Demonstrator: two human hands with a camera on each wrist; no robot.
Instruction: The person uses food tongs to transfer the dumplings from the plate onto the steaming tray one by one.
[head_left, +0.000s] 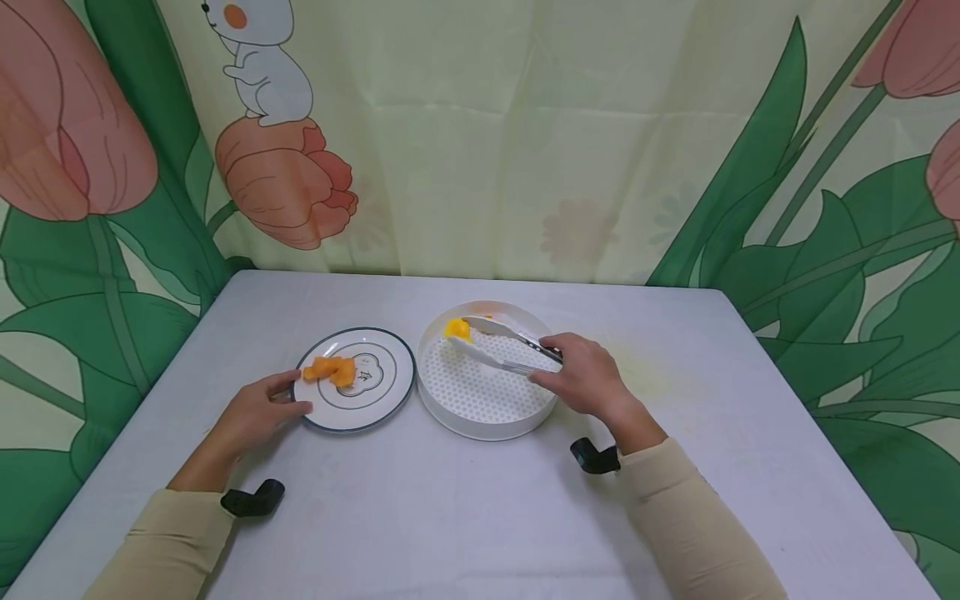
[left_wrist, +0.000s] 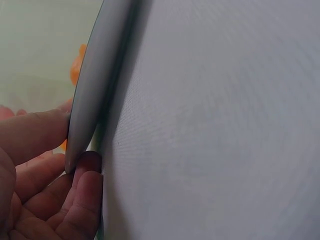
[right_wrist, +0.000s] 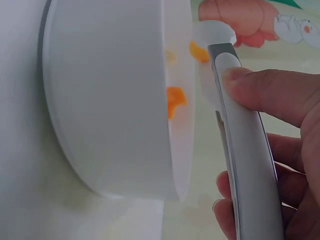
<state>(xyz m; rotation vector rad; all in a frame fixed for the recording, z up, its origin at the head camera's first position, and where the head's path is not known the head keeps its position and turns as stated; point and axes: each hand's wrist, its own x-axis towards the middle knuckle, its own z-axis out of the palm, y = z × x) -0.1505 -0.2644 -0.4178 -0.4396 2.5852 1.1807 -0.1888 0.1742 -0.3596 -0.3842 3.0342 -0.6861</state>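
Note:
My right hand (head_left: 588, 375) grips a pair of tongs (head_left: 517, 337) over a round white tray (head_left: 487, 429) with a perforated bottom. Between the tips of the tongs is a yellow piece of food (head_left: 457, 330), above the tray's back left part. In the right wrist view an orange piece (right_wrist: 175, 101) shows at the tray's wall, its lower part hidden. My left hand (head_left: 258, 410) pinches the left rim of a white plate (head_left: 360, 421) with a dark edge, thumb on top and fingers underneath. Several orange pieces (head_left: 341, 371) lie on the plate's left half.
Plate and tray stand side by side on a white-covered table (head_left: 480, 517), almost touching. Behind the table's far edge hangs a curtain (head_left: 465, 167) printed with tulips and a white animal. A black wrist camera (head_left: 255, 498) sits below the left hand.

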